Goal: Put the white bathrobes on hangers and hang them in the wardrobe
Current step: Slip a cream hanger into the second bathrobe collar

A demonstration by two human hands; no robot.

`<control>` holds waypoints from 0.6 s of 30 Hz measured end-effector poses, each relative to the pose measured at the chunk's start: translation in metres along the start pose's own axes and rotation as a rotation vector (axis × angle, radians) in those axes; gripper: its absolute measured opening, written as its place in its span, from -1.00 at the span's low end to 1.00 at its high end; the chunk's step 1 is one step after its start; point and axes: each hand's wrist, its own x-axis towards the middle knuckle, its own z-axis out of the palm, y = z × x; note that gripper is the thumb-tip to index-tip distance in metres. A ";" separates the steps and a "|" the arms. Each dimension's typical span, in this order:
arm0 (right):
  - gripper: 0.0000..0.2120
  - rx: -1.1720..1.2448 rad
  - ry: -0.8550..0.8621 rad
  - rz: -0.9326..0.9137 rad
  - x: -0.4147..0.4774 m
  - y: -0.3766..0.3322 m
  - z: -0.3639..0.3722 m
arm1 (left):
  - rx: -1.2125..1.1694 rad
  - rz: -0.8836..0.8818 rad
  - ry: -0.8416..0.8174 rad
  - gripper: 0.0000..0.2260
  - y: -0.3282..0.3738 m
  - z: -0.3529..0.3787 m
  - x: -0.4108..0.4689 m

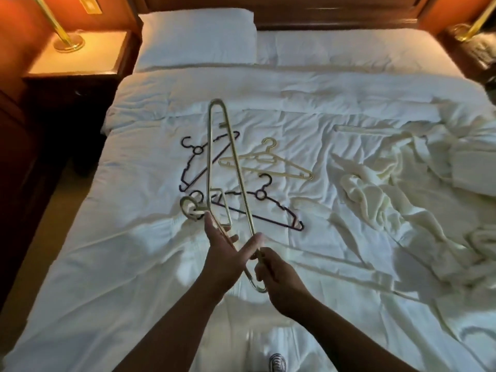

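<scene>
A wide white bed (107, 264) with a rumpled duvet carries everything for the task. Lying flat on its middle are a far dark purple plastic hanger (188, 167), a near dark purple plastic hanger (271, 208) and, to their right, a cream plastic hanger (268, 162). The white bathrobes (375, 210) lie crumpled in a heap on the right side of the bed, and a pale cream bar (357, 128) shows at the heap's far edge, its right end hidden under the cloth. One white pillow (198, 38) sits at the far left against the dark wooden headboard (322, 12). To the left of the bed a wooden nightstand (72, 71) bears a brass lamp base (68, 42).

A long gold metal hanger (238, 170) is held up over the near middle of the bed, its narrow tip pointing far and its hook curling to the left, above the dark hangers. The left hand (222, 251) has straight fingers laid along the hanger's left arm, with the thumb stretched right to touch the other bar. The right hand (281, 280) has its fingers curled round the hanger's near rounded end. The bathrobes lie well to the right of both hands, untouched.
</scene>
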 end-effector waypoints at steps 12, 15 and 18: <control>-0.56 -0.272 -0.116 -0.040 -0.087 0.022 0.062 | 0.390 -0.149 0.298 -0.07 -0.126 -0.156 -0.130; -0.63 -0.337 -0.106 -0.003 -0.092 0.032 0.061 | 0.656 -0.135 0.277 -0.01 -0.166 -0.204 -0.154; -0.64 -0.453 -0.149 0.035 -0.093 0.049 0.072 | 0.901 -0.177 0.249 0.05 -0.193 -0.233 -0.169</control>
